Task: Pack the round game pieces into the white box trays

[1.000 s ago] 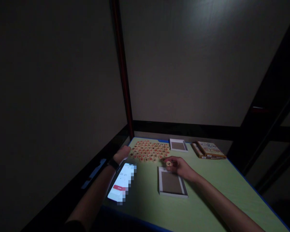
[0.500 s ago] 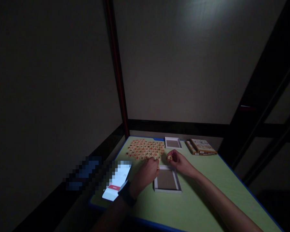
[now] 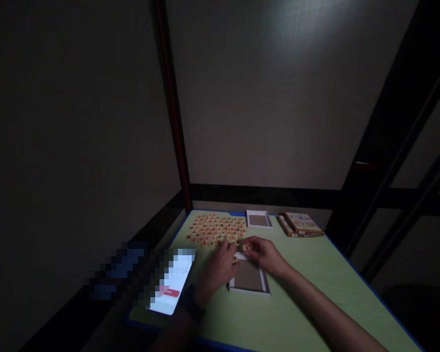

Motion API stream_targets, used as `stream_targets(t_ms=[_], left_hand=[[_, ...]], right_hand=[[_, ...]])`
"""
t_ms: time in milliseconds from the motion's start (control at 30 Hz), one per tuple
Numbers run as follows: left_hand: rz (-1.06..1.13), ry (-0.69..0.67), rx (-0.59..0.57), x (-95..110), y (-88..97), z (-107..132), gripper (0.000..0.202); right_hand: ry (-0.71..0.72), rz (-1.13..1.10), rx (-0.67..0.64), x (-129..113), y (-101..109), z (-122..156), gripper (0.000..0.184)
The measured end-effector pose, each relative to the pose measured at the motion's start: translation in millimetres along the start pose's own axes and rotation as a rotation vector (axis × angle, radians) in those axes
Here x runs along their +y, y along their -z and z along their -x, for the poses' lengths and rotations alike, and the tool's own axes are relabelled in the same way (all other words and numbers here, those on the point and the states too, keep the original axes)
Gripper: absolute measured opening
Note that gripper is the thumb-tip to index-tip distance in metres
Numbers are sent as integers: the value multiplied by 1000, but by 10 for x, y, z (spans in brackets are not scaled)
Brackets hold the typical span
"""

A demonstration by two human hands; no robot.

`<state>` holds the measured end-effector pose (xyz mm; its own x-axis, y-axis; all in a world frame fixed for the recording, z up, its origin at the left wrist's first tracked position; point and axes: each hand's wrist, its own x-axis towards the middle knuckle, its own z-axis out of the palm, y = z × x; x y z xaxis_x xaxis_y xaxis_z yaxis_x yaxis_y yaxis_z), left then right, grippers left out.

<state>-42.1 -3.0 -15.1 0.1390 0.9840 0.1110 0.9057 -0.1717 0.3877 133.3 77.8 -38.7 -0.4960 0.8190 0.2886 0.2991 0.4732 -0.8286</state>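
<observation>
Many round, pale wooden Chinese chess pieces (image 3: 216, 229), marked in red and black, lie in a spread at the back left of the table. My left hand (image 3: 222, 266) is closed over the back-left corner of an open shallow box (image 3: 250, 293), with a chess piece showing at its fingertips. My right hand (image 3: 269, 255) pinches another chess piece (image 3: 246, 247) above the back edge of that box. The box's brown bottom is bare where it shows. Both hands are close together, with a small gap between them.
A second open shallow box (image 3: 258, 220) stands at the back of the green table (image 3: 315, 288). To its right, flat printed boxes (image 3: 301, 224) are stacked. A lit phone (image 3: 174, 283), partly pixelated, is at the left edge near my wrist. Walls rise behind and left.
My right hand has moved left and slightly nearer with its chess piece, closing in on my left hand. The whole view has shifted a little.
</observation>
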Motion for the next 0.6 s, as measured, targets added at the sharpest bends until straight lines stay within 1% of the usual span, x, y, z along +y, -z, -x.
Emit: stream_targets(t_ms=[100, 167, 300, 433, 533, 600], left_hand=[[17, 30, 28, -10, -41, -14, 28], [29, 18, 38, -33, -72, -29, 31], [78, -22, 40, -128, -149, -72, 24], [118, -50, 98, -214, -202, -109, 20], [140, -55, 110, -230, -210, -120, 16], [146, -47, 109, -219, -200, -115, 18]], right_hand=[[55, 87, 13, -38, -21, 9, 27], [100, 136, 3, -56, -30, 16, 25], [182, 224, 8, -58, -50, 32, 25], [231, 290, -35, -70, -81, 47, 27], [263, 355, -81, -99, -114, 53, 21], [305, 400, -98, -120, -138, 53, 18]])
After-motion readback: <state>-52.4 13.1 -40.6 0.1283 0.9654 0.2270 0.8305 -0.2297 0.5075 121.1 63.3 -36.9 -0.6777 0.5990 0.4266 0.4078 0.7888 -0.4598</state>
